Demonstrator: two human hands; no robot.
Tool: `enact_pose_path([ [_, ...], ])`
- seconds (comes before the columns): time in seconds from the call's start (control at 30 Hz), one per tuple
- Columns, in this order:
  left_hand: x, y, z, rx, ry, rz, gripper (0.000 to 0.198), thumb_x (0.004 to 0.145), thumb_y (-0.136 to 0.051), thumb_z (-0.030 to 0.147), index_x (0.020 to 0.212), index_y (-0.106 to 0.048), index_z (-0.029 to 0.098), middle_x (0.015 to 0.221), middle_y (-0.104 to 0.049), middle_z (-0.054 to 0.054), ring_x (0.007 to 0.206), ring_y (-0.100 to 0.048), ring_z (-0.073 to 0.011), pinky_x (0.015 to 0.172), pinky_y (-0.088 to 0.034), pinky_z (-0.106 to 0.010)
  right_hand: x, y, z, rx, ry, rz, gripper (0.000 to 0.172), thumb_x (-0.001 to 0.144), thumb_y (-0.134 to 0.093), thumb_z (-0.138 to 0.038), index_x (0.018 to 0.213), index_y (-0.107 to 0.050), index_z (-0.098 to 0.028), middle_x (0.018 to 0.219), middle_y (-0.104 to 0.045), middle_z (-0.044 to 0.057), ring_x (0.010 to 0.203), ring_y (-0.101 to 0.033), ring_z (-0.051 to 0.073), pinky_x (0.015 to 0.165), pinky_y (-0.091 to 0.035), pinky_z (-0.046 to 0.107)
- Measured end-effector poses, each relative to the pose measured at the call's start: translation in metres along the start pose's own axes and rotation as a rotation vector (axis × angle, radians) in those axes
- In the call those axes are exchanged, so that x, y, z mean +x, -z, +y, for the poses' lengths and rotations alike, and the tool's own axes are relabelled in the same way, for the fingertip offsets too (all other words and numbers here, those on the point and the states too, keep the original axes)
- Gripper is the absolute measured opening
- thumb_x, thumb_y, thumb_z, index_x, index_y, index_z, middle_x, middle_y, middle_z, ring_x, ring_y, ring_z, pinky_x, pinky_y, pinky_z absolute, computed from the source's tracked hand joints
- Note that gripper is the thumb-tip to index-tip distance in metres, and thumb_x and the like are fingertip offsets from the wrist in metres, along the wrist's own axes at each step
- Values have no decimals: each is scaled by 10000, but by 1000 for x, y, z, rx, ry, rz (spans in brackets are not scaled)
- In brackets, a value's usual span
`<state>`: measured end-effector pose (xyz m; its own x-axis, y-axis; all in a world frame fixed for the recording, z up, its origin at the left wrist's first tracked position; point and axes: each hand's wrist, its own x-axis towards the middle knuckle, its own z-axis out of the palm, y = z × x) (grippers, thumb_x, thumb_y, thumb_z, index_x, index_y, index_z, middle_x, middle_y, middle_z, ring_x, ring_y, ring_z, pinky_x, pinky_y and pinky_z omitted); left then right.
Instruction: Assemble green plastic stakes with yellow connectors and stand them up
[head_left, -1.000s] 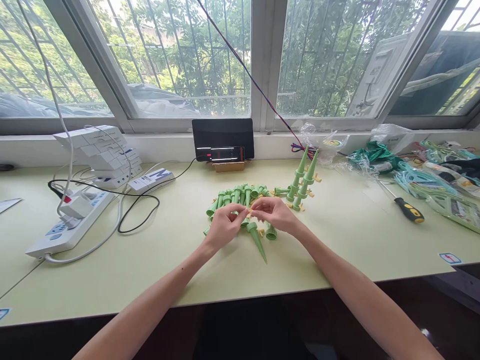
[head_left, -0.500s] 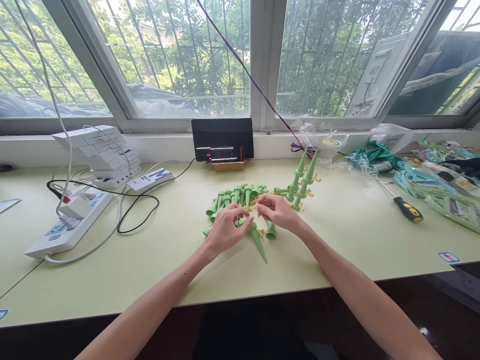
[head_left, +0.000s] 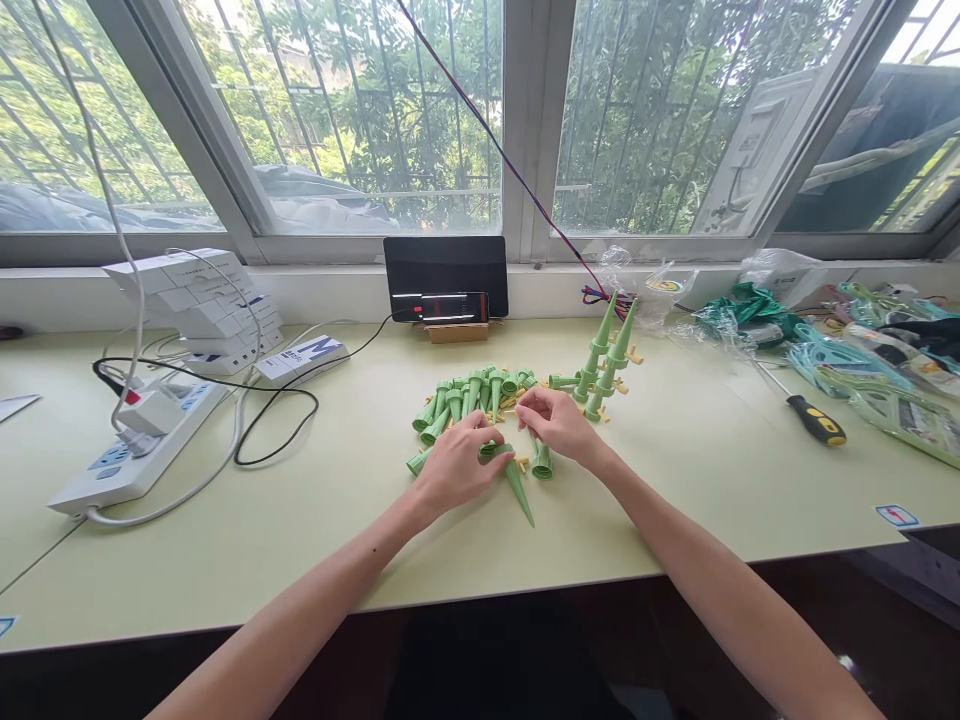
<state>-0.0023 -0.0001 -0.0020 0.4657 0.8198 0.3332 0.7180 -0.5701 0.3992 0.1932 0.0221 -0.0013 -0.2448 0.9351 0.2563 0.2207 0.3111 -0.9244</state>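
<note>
My left hand (head_left: 463, 462) has its thumb and fingers closed around the wide end of a green plant watering spike (head_left: 519, 492), whose tip points toward the table's front edge. To the right, my right hand (head_left: 556, 424) is in a pinch; what its fingertips hold is too small to make out. Below that hand lies another green spike with its open collar (head_left: 542, 464) facing me, a small yellow valve (head_left: 521, 464) beside it. Behind my hands is a pile of green spikes (head_left: 474, 385) with small yellow pieces (head_left: 508, 402) among them.
Stacked spikes with yellow valves (head_left: 616, 352) stand upright to the right. Beyond them lie a screwdriver (head_left: 816, 418) and bagged plastic goods (head_left: 847, 360). A tablet (head_left: 446, 268) and phone stand at the back. A power strip (head_left: 142, 445), cables and white boxes (head_left: 195, 310) occupy the left.
My left hand has lowered slightly and closed on the wide end of the lying spike. My right hand has barely moved and stays pinched.
</note>
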Motion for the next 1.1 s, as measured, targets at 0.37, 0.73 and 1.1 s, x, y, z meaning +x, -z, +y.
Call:
enact_pose_path([
  [0.37,1,-1,-3,-89,-25,43,131,880,-597,302,874,-684,204,872,-564,-32,717,-560,-168,671,-449,-317,0,0,0,-29,23,74,164,828,-618,-364,814,-591,-203,727,-653,33,656,-615,172,572,-498,293],
  [0.73,3,1,0,-235,-17,186,77,928,-535,270,931,-589,215,939,-539,-30,703,-540,-129,595,-459,-257,-1,1,-3,37,29,153,214,841,-619,-406,806,-576,-199,693,-596,16,585,-553,148,522,-447,277],
  [1.1,5,2,-2,-307,42,317,63,939,-508,256,962,-546,210,992,-566,-34,792,-599,-138,590,-505,-236,-1,1,0,3,36,135,173,830,-624,-355,781,-594,-191,687,-596,9,568,-533,131,534,-454,265],
])
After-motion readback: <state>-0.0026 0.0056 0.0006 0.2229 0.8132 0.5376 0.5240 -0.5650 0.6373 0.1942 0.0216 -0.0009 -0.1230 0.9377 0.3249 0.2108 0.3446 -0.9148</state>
